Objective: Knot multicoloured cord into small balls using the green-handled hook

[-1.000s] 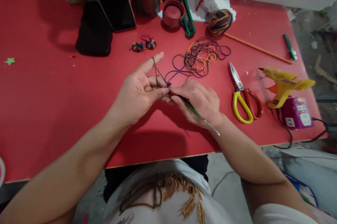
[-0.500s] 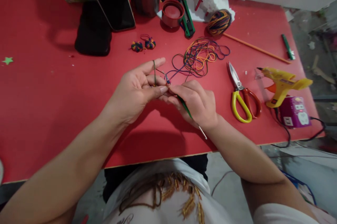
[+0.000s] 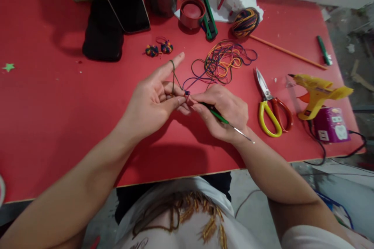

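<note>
At the near edge of a red table (image 3: 43, 132), I watch two bare hands meet at the centre of the view over the first stitches of crochet work. My left hand (image 3: 152, 101) has its index finger stretched toward 1 o'clock with a strand of multicoloured yarn (image 3: 174, 79) looped over it, while thumb and lower fingers pinch the small dark knot where the strand meets the hook. My right hand (image 3: 224, 114) is closed around a green-handled crochet hook (image 3: 217, 116), its metal tail pointing out toward 4 o'clock past the wrist and its tip hidden between the fingertips. From the pinch the yarn runs toward 1 o'clock into a loose tangle (image 3: 223, 60), and beyond that to the yarn ball (image 3: 245, 22). By my reading the piece is barely begun: only a tiny start shows at the fingertips, and nearly all the yarn lies unworked. Two small finished pompoms (image 3: 159, 49) sit at 12 o'clock of the hands, suggesting earlier pieces are complete. Scissors (image 3: 270, 105) and a yellow glue gun (image 3: 317, 93) lie untouched at 3 o'clock, well apart from the hands.
</note>
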Motion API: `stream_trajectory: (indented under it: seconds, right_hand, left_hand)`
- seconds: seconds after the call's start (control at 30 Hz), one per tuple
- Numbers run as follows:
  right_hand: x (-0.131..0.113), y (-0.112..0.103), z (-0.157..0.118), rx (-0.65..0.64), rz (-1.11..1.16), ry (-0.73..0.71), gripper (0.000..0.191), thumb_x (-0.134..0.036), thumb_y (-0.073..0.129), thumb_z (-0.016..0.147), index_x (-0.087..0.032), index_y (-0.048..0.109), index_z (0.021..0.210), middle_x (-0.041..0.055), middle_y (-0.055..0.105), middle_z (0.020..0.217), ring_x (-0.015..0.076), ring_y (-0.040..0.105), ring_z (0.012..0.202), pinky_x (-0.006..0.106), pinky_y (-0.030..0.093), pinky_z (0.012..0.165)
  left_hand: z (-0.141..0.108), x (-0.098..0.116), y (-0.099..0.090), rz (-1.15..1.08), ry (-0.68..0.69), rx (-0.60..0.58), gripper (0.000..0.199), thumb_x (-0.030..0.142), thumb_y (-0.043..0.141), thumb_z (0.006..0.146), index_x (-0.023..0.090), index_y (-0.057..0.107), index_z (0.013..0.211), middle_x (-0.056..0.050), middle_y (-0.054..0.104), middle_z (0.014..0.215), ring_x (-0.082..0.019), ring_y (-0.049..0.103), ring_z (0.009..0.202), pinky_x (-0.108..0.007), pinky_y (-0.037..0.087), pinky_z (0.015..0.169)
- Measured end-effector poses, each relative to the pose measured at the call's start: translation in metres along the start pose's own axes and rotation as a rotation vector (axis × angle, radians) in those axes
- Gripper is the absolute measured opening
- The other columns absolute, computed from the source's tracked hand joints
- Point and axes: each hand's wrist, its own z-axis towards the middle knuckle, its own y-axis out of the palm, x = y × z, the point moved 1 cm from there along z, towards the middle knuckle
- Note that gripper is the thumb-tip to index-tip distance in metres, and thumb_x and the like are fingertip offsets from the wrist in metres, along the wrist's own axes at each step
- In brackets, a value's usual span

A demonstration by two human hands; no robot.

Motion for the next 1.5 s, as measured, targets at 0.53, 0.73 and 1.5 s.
stream_trajectory:
  seconds: [0.53, 0.73, 1.5]
  right_hand:
    - [0.014, -0.028, 0.011, -0.101, 0.355, 0.284, 0.017, -0.036, 0.071, 0.103, -0.023, 0.077, 0.094, 0.001, 0.076, 0.082, 0.016, 0.069, 0.072, 0.033, 0.059, 0.068]
    - [0.017, -0.024, 0.011, -0.075, 0.584, 0.426, 0.023, -0.04, 0.08, 0.097, -0.019, 0.08, 0.09, 0.0024, 0.073, 0.079, 0.014, 0.064, 0.068, 0.031, 0.056, 0.066]
    - [0.017, 0.004, 0.003, 0.073, 0.958, 0.661, 0.023, -0.044, 0.076, 0.101, -0.021, 0.072, 0.101, -0.0095, 0.047, 0.06, 0.0051, 0.031, 0.042, 0.02, 0.028, 0.037]
  left_hand:
    - [-0.004, 0.0, -0.001, 0.051, 0.003, -0.05, 0.075, 0.004, 0.079, 0.084, 0.012, 0.055, 0.155, 0.003, 0.072, 0.071, -0.021, 0.079, 0.064, -0.032, 0.07, 0.064]
    - [-0.005, 0.0, -0.001, 0.042, 0.012, -0.112, 0.074, 0.009, 0.081, 0.086, 0.01, 0.055, 0.155, 0.0, 0.076, 0.076, -0.023, 0.08, 0.067, -0.035, 0.07, 0.065]
    - [-0.008, -0.007, 0.004, -0.03, 0.135, 0.007, 0.058, 0.013, 0.082, 0.09, 0.022, 0.068, 0.145, -0.004, 0.084, 0.096, -0.024, 0.083, 0.086, -0.04, 0.07, 0.088]
